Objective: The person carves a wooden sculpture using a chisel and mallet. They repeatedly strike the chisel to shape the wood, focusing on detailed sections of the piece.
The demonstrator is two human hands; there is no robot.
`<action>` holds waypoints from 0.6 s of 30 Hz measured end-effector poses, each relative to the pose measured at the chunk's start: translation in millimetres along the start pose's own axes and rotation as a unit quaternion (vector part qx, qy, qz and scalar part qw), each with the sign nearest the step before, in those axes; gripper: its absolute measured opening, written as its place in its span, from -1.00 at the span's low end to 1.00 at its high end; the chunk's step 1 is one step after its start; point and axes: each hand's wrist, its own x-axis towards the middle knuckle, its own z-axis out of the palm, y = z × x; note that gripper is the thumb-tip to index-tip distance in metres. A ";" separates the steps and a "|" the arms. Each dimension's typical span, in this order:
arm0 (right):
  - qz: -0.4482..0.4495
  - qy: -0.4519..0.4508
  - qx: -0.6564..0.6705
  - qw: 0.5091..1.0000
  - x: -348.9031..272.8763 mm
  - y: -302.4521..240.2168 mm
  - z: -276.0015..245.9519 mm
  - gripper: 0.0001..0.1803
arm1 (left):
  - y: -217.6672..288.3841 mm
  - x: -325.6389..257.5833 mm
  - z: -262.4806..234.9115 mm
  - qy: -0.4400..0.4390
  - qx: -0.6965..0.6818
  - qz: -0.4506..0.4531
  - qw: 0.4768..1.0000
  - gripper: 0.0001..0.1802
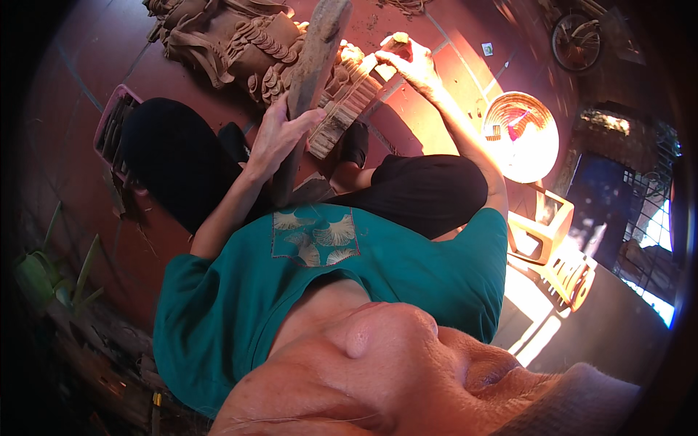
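Observation:
A long, weathered wooden beam (314,69) slants up from my lap toward the top of the view. My left hand (280,138) grips its side, fingers and thumb partly around it. Farther right, my right hand (413,64) pinches a small pale-brown piece (385,72) between thumb and fingers; its exact kind is too bright to make out. Between the hands lies a tight row of thin brown slats (342,116), one end near my feet. Beyond the beam spreads a heap of brown curved strips and round, flat pieces (233,51) on the floor.
A conical woven hat (525,145) lies sunlit on the right, with a wooden chair (542,231) below it. A pink basket (102,127) of dark slats stands beside my left knee. A bicycle wheel (576,42) shows at upper right, a green plant (43,280) at left.

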 end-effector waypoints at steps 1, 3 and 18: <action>0.001 -0.001 0.002 1.000 0.2 0.6 1.0 -0.73 | -0.2 0.3 0.1 -0.002 -0.001 0.003 1.000 -0.66; 0.007 -0.004 -0.008 1.000 1.2 0.1 1.9 -0.72 | -1.6 1.4 0.1 -0.005 -0.003 0.010 1.000 -0.66; -0.025 0.000 -0.034 0.999 5.9 12.9 5.5 -0.57 | -4.1 1.9 -0.1 -0.013 0.011 0.022 1.000 -0.68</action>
